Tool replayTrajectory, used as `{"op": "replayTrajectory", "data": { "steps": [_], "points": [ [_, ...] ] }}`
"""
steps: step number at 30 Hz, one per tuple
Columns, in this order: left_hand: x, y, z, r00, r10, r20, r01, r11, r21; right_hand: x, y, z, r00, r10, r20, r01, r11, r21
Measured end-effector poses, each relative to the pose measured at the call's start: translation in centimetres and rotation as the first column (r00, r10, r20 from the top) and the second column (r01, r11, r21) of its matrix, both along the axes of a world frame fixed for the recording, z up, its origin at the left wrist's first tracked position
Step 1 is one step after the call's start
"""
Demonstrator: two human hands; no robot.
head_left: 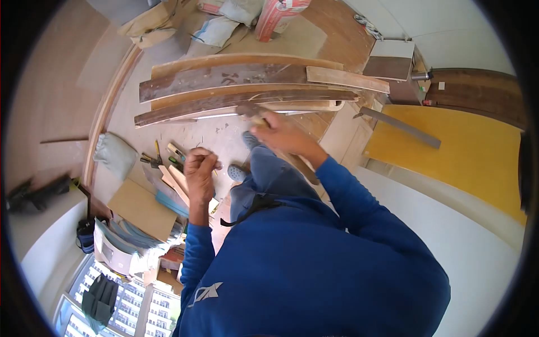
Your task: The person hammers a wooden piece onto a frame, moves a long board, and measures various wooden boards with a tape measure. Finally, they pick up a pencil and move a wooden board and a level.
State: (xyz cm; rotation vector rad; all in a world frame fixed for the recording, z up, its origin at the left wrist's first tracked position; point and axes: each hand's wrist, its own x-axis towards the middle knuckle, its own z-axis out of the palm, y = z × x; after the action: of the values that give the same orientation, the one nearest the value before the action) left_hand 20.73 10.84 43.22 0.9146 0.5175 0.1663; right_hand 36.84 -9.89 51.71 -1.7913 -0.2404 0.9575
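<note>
In the head view my right hand (275, 133) is wrapped round a hammer (304, 168). Its dark, slightly blurred head is near the stacked boards, and the wooden handle runs back under my forearm. My left hand (201, 170) is raised to the left of my legs with its fingers pinched together; whatever they hold, if anything, is too small to name. Beyond both hands lie long wooden boards (224, 78), some dark-faced and with rough patches. A shorter light strip (348, 78) rests on their right end.
Hand tools (152, 159) and wood offcuts (175, 182) lie on the floor beside my left hand. A grey sack (114, 154) sits by the left wall. To the right is a yellow panel (455, 151) with a flat grey strip (401, 128) on it. Bags (216, 31) stand at the back.
</note>
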Motion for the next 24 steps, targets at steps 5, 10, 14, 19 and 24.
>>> {"op": "replayTrajectory", "data": {
  "steps": [5,10,14,19,24],
  "points": [
    [4.4,-7.5,-0.1,0.979,-0.180,-0.096,0.179,0.984,-0.026,0.0,-11.9,1.1,0.986,-0.127,-0.105,0.141,0.981,0.135],
    [10.5,-14.2,-0.2,0.928,-0.319,-0.192,0.333,0.942,0.042,-4.5,-25.0,-7.5,0.897,-0.411,0.162,0.441,0.863,-0.247],
    [20.2,-20.0,-2.0,0.909,-0.370,-0.193,0.417,0.808,0.417,-2.2,-31.3,-7.7,0.815,-0.577,0.048,0.565,0.776,-0.279],
    [32.0,-25.7,-7.1,0.943,-0.303,-0.139,0.310,0.644,0.699,1.5,-35.2,-8.6,0.755,-0.655,-0.003,0.644,0.743,-0.182],
    [36.5,-28.2,-11.3,0.951,-0.246,-0.186,0.295,0.555,0.777,3.1,-37.2,-11.1,0.742,-0.659,-0.123,0.637,0.750,-0.176]
  ]
}}
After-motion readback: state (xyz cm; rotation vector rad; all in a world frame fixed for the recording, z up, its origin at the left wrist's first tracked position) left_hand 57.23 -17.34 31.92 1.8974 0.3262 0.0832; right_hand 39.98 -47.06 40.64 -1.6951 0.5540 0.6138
